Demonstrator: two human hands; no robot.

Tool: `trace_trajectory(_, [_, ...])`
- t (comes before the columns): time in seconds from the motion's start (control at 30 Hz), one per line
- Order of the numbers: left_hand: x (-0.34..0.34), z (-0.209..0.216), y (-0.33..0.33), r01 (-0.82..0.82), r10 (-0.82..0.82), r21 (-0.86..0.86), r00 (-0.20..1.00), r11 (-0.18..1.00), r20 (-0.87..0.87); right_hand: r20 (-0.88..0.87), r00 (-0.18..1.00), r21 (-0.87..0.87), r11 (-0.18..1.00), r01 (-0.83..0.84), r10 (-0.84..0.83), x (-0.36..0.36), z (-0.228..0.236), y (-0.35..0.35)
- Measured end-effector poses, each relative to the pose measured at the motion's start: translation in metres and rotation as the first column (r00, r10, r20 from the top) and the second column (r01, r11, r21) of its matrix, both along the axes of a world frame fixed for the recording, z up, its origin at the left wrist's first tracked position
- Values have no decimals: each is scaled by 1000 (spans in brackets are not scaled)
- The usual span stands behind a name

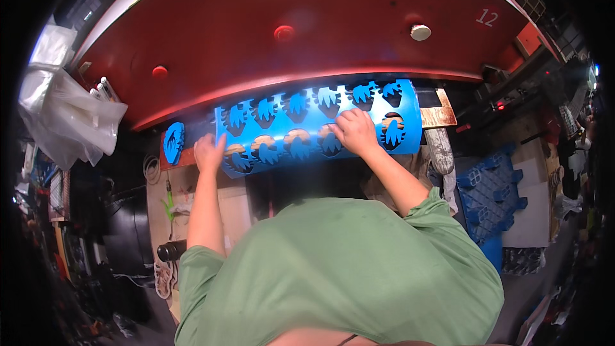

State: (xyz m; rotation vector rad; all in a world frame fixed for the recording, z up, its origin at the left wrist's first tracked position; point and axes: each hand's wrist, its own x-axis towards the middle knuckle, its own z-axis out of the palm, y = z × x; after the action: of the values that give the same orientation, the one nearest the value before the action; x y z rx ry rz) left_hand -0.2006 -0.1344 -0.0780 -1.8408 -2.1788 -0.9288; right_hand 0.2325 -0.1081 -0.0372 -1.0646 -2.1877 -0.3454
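A blue sheet with two rows of dark, jagged cutouts (312, 127) lies before the person, below a red machine panel (352, 19) that looms over its far edge. The left hand (208, 152), loosely curled, is at the sheet's left end, and the right hand (354, 130), fingers half bent, rests on top, covering part of it; whether either grips it I cannot tell. A small blue piece (173, 143) sits farther left, near clear plastic bags (73, 99). A blue plastic pallet (493, 195) stands lower right. Pale numerals (487, 18) mark the panel.
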Motion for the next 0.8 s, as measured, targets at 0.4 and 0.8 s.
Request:
trace_trajectory(0.4, [-3, 16, -1, 37, -25, -108, 994, 993, 109, 73, 994, -335, 937, 102, -82, -2, 32, -7])
trace_trajectory(0.8, [60, 87, 86, 279, -282, 45, 956, 959, 78, -118, 931, -522, 819, 238, -346, -116, 39, 164])
